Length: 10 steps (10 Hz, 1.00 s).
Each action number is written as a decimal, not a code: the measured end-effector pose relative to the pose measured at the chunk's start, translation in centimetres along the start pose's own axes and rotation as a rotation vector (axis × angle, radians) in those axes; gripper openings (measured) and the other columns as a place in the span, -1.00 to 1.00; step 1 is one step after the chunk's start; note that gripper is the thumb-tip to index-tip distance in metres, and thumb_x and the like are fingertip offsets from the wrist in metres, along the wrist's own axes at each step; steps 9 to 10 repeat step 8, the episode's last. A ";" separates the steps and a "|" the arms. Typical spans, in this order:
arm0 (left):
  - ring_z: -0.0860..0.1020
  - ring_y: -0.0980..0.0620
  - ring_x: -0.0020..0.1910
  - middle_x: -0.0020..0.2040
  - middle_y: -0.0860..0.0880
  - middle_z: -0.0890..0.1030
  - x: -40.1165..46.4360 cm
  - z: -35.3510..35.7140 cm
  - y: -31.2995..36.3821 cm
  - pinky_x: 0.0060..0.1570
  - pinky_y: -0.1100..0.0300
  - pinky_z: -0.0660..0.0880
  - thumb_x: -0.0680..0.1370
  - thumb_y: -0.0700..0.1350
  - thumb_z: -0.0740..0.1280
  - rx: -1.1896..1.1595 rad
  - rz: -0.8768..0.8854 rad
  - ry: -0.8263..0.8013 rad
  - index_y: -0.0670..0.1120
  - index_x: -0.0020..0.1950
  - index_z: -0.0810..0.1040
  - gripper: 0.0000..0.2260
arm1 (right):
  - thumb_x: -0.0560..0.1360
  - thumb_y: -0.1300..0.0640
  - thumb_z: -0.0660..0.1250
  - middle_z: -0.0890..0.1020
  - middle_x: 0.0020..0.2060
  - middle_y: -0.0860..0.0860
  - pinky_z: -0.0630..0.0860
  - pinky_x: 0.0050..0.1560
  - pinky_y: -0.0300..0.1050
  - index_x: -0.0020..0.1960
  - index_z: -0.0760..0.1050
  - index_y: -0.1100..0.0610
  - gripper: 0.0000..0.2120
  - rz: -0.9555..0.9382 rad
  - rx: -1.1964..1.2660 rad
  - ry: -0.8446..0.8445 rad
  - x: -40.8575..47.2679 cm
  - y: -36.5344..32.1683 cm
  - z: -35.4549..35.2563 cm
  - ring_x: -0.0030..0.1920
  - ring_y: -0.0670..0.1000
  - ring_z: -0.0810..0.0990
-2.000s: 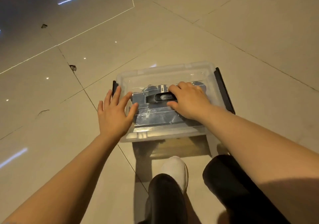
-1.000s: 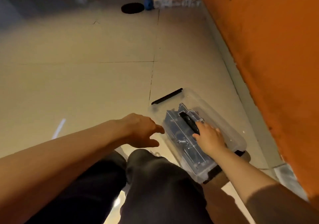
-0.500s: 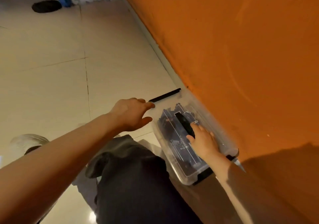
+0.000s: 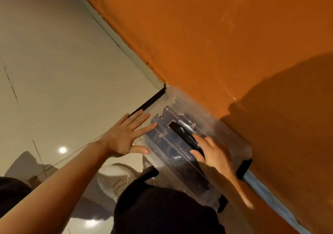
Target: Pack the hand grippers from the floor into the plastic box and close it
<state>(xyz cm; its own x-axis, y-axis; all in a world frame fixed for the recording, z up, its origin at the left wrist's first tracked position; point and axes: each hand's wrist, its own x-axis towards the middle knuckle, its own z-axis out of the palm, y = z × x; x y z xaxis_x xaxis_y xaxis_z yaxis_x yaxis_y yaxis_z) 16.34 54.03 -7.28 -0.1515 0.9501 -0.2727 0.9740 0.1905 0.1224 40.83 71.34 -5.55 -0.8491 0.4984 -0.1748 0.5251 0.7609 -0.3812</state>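
Closed box (image 4: 196, 143) sits against the wall (image 4: 216, 35) at 3 o'clock; left hand (image 4: 124, 138) flat on its lid, right hand (image 4: 214, 154) gripping the handle (image 4: 183, 132); an unlatched clip (image 4: 147, 102) could let it spill

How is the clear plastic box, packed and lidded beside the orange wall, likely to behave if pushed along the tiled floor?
The plastic box would probably slide easily, since the tiled floor looks glossy. It seems fairly heavy for its size, being filled with dark metal-sprung hand grippers. Low and wide, it is unlikely to tip.
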 end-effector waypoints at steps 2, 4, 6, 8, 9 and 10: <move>-0.17 -0.14 0.50 0.53 -0.04 -0.13 4.1 -1.1 -2.2 0.38 -0.13 -0.06 0.32 0.55 -0.23 0.070 0.199 0.095 0.27 0.45 -0.29 -0.23 | 0.54 -0.11 0.09 0.59 -0.09 0.02 0.55 -0.09 0.02 0.33 0.41 0.13 -0.52 -0.064 -0.035 0.199 0.8 1.6 1.7 -0.14 0.02 0.55; 0.00 -0.16 0.51 0.54 -0.07 0.08 2.5 0.0 -1.1 0.35 -0.25 0.23 0.44 0.47 -0.10 -0.015 0.126 0.168 0.14 0.53 -0.07 -0.26 | 0.52 -0.08 0.10 0.59 -0.12 0.00 0.51 -0.14 -0.02 0.25 0.50 0.16 -0.54 -0.083 -0.113 0.269 0.7 1.5 1.6 -0.14 0.01 0.59; -0.01 -0.15 0.51 0.53 -0.10 0.09 -0.2 0.0 2.1 0.33 -0.25 0.26 0.50 0.41 -0.16 -0.154 -0.077 0.135 0.09 0.52 0.01 -0.33 | 0.54 -0.11 0.05 0.60 -0.06 0.01 0.48 -0.02 -0.02 0.32 0.45 0.15 -0.50 -0.060 -0.136 0.168 0.5 1.3 0.6 -0.05 0.04 0.58; 0.07 -0.08 0.51 0.54 -0.05 0.02 -4.1 -4.4 5.4 0.43 -0.07 0.04 0.38 0.44 -0.27 -0.085 -0.254 0.089 0.12 0.52 0.03 -0.23 | 0.59 -0.14 0.09 0.14 0.48 0.00 0.12 0.40 0.01 0.54 -0.03 0.04 -0.38 -0.015 -0.193 -0.157 -1.0 -0.1 -2.9 0.45 0.05 0.11; 0.07 -0.08 0.51 0.54 -0.05 0.02 -4.1 -4.4 5.4 0.43 -0.07 0.04 0.38 0.44 -0.27 -0.085 -0.254 0.089 0.12 0.52 0.03 -0.23 | 0.59 -0.14 0.09 0.14 0.48 0.00 0.12 0.40 0.01 0.54 -0.03 0.04 -0.38 -0.015 -0.193 -0.157 -1.0 -0.1 -2.9 0.45 0.05 0.11; 0.07 -0.08 0.51 0.54 -0.05 0.02 -4.1 -4.4 5.4 0.43 -0.07 0.04 0.38 0.44 -0.27 -0.085 -0.254 0.089 0.12 0.52 0.03 -0.23 | 0.59 -0.14 0.09 0.14 0.48 0.00 0.12 0.40 0.01 0.54 -0.03 0.04 -0.38 -0.015 -0.193 -0.157 -1.0 -0.1 -2.9 0.45 0.05 0.11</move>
